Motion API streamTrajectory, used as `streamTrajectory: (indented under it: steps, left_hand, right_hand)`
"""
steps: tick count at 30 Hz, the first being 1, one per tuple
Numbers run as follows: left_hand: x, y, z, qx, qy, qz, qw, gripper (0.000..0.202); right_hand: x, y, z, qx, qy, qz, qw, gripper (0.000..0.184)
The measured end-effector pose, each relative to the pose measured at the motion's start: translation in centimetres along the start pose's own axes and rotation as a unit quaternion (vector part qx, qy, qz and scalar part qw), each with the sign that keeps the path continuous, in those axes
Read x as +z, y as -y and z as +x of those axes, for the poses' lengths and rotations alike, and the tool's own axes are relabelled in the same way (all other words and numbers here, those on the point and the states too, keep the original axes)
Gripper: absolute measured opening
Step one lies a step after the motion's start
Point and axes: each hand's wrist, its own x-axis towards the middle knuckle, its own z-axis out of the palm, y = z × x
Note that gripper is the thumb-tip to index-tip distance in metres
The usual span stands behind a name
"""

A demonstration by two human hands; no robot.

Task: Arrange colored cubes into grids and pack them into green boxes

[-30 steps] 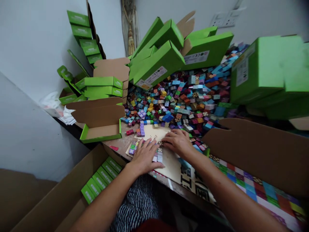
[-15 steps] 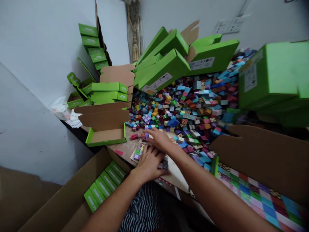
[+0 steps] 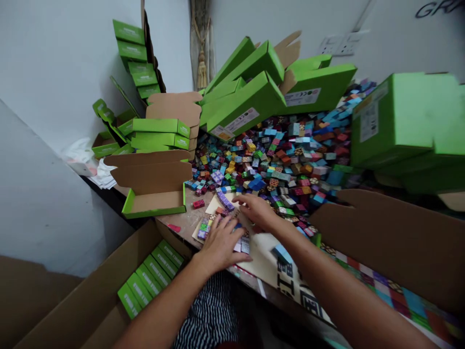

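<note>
1. Containing a row of green packs (image 3: pixel 150 278) inside the carton (image 3: pixel 83 291), at lower left.
2. Supporting the green box (image 3: pixel 154 199), lid raised, on the table (image 3: pixel 188 220).
3. Covering part of the block grid (image 3: pixel 204 228) with the left hand (image 3: pixel 221 242), palm down, fingers spread wide.
4. Bearing the purple block strip (image 3: pixel 225 200) aslant, beyond the left fingertips.
5. Curling the right hand (image 3: pixel 256 211) just beside the strip, leaving its grip impossible to tell.
6. Heaping loose blocks (image 3: pixel 290 165) behind the right hand.
</note>
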Motion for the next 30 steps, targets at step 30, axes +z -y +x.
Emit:
streamTrajectory:
  steps: [30]
  left_hand:
    - [0.3, 0.2, 0.0, -0.006, -0.030, 0.000, 1.000, 0.069]
  right_hand:
    - [0.8, -3.2, -4.2, -0.066, 0.003, 0.013, 0.998, 0.031]
